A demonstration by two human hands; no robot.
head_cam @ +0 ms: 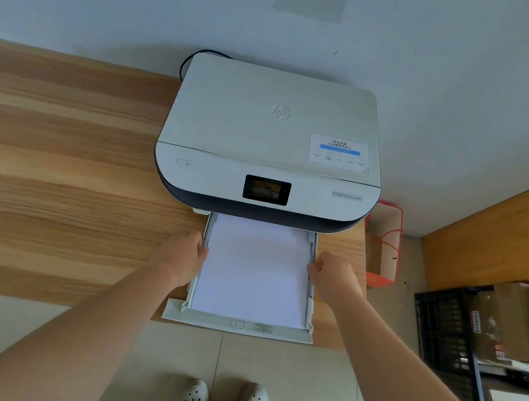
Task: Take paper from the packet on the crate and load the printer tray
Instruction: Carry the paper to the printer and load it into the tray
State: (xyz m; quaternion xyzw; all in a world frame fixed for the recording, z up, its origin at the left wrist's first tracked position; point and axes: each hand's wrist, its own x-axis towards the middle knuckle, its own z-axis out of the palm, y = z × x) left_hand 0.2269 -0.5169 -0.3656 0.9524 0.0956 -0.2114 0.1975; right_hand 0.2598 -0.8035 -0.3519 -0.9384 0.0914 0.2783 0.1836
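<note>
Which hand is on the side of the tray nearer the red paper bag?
The right hand, at the right rail of the tray. The red paper bag stands on the floor just beyond that side; the left hand is at the opposite rail.

Printer [271, 139] sits on desk [53, 167]; paper [255, 268] lies in tray [238, 326] before it; crate [443, 332] right.

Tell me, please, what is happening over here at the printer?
A person stands at a wooden desk loading a white printer. Its paper tray is pulled out toward them, and a stack of white paper already lies flat in it. The left hand is at the tray's left side and the right hand at its right side, fingers curled at the paper's edges, as if squaring the stack or setting the guides. The tray has not been pushed in.
</note>
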